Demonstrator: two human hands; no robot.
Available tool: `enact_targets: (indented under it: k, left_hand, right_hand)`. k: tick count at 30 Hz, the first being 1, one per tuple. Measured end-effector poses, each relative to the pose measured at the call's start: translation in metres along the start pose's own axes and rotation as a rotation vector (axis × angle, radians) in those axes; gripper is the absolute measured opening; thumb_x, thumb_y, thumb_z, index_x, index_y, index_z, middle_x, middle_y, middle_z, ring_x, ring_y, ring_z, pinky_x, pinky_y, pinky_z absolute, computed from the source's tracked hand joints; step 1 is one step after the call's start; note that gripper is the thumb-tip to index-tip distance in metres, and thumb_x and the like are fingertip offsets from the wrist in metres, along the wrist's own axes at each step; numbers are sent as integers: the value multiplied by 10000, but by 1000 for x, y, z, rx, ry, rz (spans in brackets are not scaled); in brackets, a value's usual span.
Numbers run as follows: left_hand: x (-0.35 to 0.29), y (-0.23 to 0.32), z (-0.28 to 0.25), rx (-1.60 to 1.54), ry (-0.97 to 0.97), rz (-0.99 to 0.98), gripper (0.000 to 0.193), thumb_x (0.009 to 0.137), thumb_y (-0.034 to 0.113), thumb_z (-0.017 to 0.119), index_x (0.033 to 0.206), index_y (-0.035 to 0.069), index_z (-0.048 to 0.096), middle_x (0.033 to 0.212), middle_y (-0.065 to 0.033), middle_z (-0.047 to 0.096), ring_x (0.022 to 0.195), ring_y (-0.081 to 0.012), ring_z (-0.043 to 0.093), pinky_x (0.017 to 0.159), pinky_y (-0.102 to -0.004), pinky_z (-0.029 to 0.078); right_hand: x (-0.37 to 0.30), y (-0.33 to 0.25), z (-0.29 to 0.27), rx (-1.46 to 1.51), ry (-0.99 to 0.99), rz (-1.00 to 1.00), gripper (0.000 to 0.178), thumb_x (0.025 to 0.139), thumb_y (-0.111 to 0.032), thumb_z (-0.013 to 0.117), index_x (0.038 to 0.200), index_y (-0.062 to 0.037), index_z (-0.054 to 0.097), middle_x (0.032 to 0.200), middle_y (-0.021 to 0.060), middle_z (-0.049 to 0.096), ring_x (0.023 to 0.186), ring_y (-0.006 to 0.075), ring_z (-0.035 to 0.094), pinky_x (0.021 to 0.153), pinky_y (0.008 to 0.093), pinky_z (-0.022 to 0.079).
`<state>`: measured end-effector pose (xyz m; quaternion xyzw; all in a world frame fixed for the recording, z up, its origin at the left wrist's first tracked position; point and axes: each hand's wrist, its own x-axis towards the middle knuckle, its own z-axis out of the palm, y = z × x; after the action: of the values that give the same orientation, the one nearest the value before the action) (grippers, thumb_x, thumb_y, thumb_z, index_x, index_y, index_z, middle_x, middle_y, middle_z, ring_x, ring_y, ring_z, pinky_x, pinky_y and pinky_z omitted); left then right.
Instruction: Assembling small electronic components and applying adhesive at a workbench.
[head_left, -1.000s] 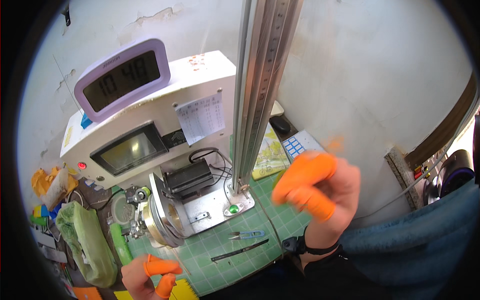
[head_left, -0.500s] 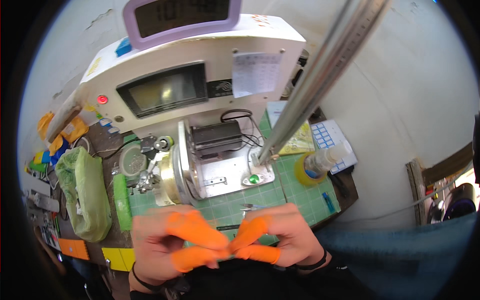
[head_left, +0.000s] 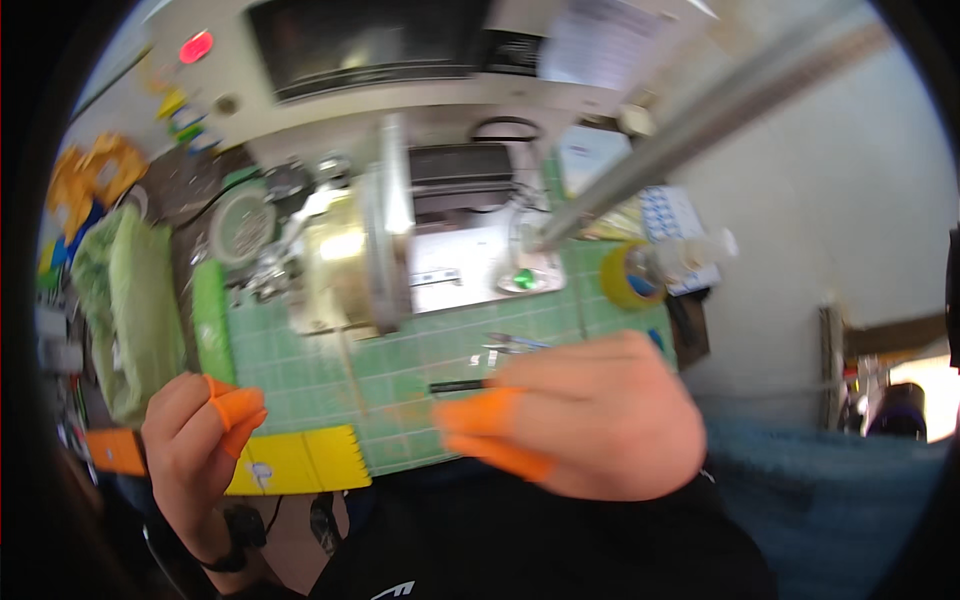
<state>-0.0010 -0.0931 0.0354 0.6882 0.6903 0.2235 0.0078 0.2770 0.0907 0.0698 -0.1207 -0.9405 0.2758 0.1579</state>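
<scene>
Right hand [head_left: 590,415] with orange fingertip covers, fingers bent and loosely curled, empty, hovers above green mat [head_left: 400,375] near thin black rod [head_left: 458,385], left hand [head_left: 195,440] curled with nothing in it over yellow ruler [head_left: 300,462], metal machine [head_left: 370,250] beyond

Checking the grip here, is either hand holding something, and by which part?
Neither visibly holds anything. The left hand curls its orange-capped fingers on nothing; the blurred right hand hovers over the green mat.
</scene>
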Motion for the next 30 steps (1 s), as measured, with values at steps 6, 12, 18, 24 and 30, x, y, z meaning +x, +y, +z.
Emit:
enact_targets:
  k: [6, 12, 18, 24, 30]
  left_hand:
    - [26, -21, -14, -215, 139, 63, 305, 691, 56, 837, 965, -2, 717, 1147, -161, 649, 777, -201, 616, 650, -290, 479]
    - [69, -28, 5, -120, 248, 79, 299, 688, 35, 829, 971, 38, 731, 1216, -126, 636, 811, -189, 578, 692, -288, 470]
    - [98, -26, 46, -205, 322, 222, 277, 657, 66, 840, 898, 67, 703, 1288, -107, 594, 1091, -281, 565, 844, -375, 489]
    - [108, -26, 82, -171, 331, 218, 289, 607, 72, 827, 845, 31, 670, 1306, -122, 583, 1164, -337, 551, 928, -432, 483]
    - [103, -24, 85, -194, 398, 242, 235, 633, 30, 796, 826, 7, 665, 1257, -141, 615, 1122, -334, 575, 912, -415, 486]
  right_hand:
    - [23, 46, 16, -329, 204, 372, 84, 780, -53, 798, 841, -29, 747, 736, 87, 691, 577, 195, 625, 527, 303, 464]
    - [58, 105, 75, 901, 306, 397, 135, 814, 58, 732, 948, 44, 730, 880, 32, 736, 762, 45, 624, 665, 217, 494]
    - [66, 101, 95, 568, 403, 406, 181, 770, 3, 761, 942, 41, 718, 872, 25, 722, 783, 72, 605, 723, 260, 505]
    - [70, 97, 100, 613, 488, 326, 176, 774, -3, 771, 941, 27, 724, 870, 20, 721, 771, 77, 606, 716, 256, 502]
    - [62, 103, 92, 875, 434, 467, 161, 815, 35, 745, 975, 22, 734, 893, 19, 718, 778, 65, 607, 707, 241, 503]
